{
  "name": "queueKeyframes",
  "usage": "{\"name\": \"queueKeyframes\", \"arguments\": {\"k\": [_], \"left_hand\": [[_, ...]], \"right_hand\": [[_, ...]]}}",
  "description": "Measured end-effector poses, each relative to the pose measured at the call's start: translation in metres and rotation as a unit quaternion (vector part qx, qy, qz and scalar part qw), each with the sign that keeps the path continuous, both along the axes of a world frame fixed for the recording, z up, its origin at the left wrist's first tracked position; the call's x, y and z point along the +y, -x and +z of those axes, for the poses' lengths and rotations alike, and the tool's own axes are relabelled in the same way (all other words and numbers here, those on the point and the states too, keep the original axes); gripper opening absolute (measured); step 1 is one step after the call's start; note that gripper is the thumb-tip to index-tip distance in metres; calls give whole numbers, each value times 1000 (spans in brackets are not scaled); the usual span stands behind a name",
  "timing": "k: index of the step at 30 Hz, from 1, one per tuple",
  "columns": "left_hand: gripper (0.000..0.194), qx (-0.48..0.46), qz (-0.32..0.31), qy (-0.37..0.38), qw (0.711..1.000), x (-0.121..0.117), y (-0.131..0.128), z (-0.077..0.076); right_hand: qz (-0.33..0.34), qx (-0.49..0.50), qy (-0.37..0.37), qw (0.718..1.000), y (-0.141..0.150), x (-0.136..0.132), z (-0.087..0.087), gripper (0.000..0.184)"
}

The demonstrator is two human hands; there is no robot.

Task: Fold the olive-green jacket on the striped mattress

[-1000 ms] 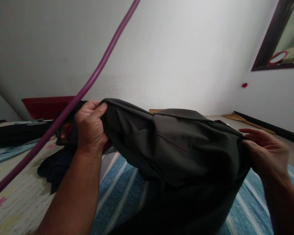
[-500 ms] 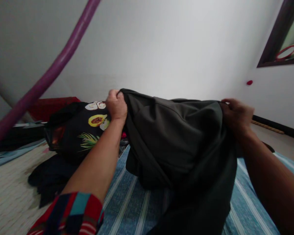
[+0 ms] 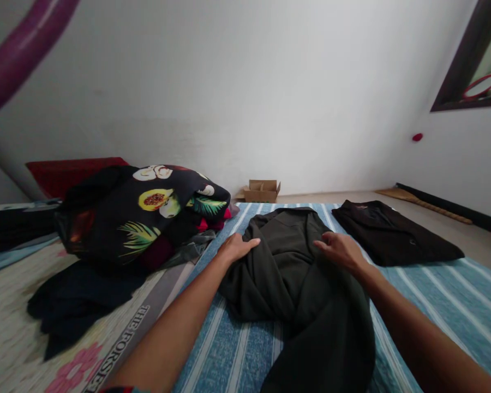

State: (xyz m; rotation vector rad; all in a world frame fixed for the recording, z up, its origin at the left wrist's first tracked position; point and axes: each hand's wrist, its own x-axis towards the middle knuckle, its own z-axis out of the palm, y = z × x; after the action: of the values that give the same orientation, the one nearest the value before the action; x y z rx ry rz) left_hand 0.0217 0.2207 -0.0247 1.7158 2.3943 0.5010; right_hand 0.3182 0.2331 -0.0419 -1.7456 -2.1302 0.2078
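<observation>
A dark grey-green garment (image 3: 286, 256) lies spread and wrinkled in front of me, its far edge straight and its near part twisted toward me. At its left side my left hand (image 3: 238, 248) is closed on the cloth, thumb pointing inward over it. My right hand (image 3: 341, 250) grips the right side, its thumb and forefinger close together. The cloth partly hides the fingertips of both hands. Beneath the garment is a blue striped bedsheet (image 3: 425, 295).
To the right lies a folded black garment (image 3: 393, 232). A heap of clothes with a fruit-print black cloth (image 3: 175, 196) rises on the left. Against the far wall stands an open cardboard box (image 3: 262, 192). A purple pole (image 3: 28, 49) crosses the upper left.
Both hands have come down and closer together, lowering the held-up garment onto the sheet. The box and the folded black garment now show. The view has shifted slightly.
</observation>
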Motion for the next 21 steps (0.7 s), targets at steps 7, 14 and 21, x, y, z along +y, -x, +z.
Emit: {"name": "queueKeyframes", "arguments": {"k": [7, 14, 21], "left_hand": [[78, 28, 9, 7, 1000, -46, -32, -15], [22, 12, -34, -75, 997, -77, -63, -21], [13, -218, 26, -192, 957, -55, -19, -2]], "right_hand": [[287, 3, -40, 957, 21, -65, -14, 34], [256, -24, -107, 960, 13, -92, -15, 19], [249, -36, -58, 966, -36, -73, -12, 26]]}}
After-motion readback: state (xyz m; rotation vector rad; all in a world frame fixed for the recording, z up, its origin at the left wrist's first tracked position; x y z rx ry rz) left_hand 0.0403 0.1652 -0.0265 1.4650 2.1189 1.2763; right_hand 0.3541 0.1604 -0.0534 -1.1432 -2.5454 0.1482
